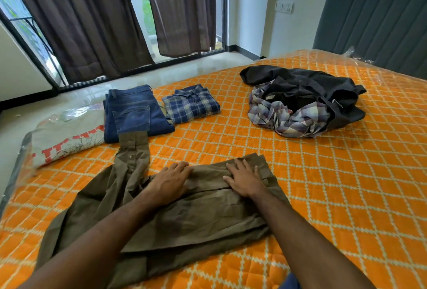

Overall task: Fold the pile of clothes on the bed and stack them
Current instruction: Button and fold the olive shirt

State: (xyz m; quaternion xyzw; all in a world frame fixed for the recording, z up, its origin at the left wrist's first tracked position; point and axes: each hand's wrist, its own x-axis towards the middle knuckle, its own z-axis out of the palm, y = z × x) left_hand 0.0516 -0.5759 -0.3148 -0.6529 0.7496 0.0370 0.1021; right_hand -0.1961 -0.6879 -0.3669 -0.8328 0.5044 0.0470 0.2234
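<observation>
Pressing flat on a wrinkled olive-brown shirt (184, 219), both hands lie with fingers straight and spread: the left hand (169, 181) near the middle fold, the right hand (245, 179) by the far right edge. The shirt is soft woven cloth, partly folded into a rough rectangle, one cuffed sleeve (132, 150) stretching away toward the folded jeans (136, 113). It lies on the near part of the bed (346, 196), whose quilted orange cover carries a cream diamond lattice under shiny clear plastic. Three folded pieces sit along the far left: a grey printed tee (67, 141), stiff blue denim, one blue plaid shirt (191, 104). One unfolded heap (305, 101), black cloth over pale plaid, lies well apart to the right. Two dark curtains (92, 23) hang beyond.
</observation>
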